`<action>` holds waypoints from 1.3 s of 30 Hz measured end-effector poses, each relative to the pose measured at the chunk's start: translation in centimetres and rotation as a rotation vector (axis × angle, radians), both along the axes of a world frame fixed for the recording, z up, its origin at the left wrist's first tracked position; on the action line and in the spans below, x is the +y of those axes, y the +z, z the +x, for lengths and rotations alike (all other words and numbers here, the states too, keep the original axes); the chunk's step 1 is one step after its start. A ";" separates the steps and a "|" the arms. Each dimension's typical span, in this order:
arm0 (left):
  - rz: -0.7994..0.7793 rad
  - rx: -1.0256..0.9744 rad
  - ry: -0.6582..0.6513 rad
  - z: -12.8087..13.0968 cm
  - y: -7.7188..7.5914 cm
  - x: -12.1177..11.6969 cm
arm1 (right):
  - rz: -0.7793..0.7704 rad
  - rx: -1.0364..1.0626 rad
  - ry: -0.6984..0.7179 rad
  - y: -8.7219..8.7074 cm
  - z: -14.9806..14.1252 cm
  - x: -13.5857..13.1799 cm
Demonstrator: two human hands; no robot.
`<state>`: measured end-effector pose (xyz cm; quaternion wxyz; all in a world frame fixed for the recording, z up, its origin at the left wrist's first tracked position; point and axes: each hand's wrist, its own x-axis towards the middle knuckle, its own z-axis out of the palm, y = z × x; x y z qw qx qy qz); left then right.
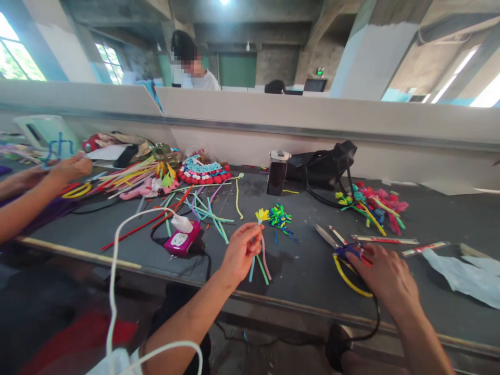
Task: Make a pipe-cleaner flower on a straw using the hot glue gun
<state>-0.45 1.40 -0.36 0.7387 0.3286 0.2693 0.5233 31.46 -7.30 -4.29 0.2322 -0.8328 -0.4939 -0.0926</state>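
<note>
Clock directions are taken from the yellow flower (pixel 262 214), with 12 o'clock straight ahead of the worker.

Position: the flower is raised at mid-bench, head up, pinched at its neck between the thumb and fingertips of the left hand (pixel 242 246). Its pink, green and blue stems (pixel 263 271) hang below the grip towards 6 o'clock. The grip is judged sound: it leaves the petals uncrushed and the stems exposed. Hold at the neck, not the petals, and bring the stems together before working on them.

The right hand (pixel 388 273) lies between 3 and 4 o'clock, over the blue-and-red handle of what appear to be scissors (pixel 326 235). Whether its fingers are clenched round the handle or merely resting cannot be told. The blades point towards 10 o'clock; recommended practice is to lift by the handle and turn the tips clear of the left fingers.

Hazards: a yellow loop (pixel 351 285) lies just below the handle, and a black cord (pixel 378 315) hangs over the bench edge near the right wrist. Either could snag a lifted tool; free both first.

Short clippings (pixel 279 216) lie at 3 o'clock, just beside the flower; the sleeve of stems should pass clear of them. Loose strands (pixel 224 220) lie at 9 o'clock, within reach.
</note>
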 end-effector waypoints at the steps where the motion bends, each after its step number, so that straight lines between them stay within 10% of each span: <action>1: -0.001 0.002 -0.003 -0.1 -0.1 0.0 | 0.005 -0.035 0.005 1.0 -1.1 0.5; 6: -0.013 0.016 -0.025 -0.3 -0.5 0.3 | -0.045 0.115 0.235 3.4 -6.8 6.5; 16: -0.034 0.006 -0.052 -0.2 -0.7 0.6 | -0.203 0.270 0.249 0.3 -9.4 16.4; 39: -0.023 0.054 -0.084 1.9 -1.9 0.6 | 0.252 1.073 0.423 -1.4 -11.3 10.1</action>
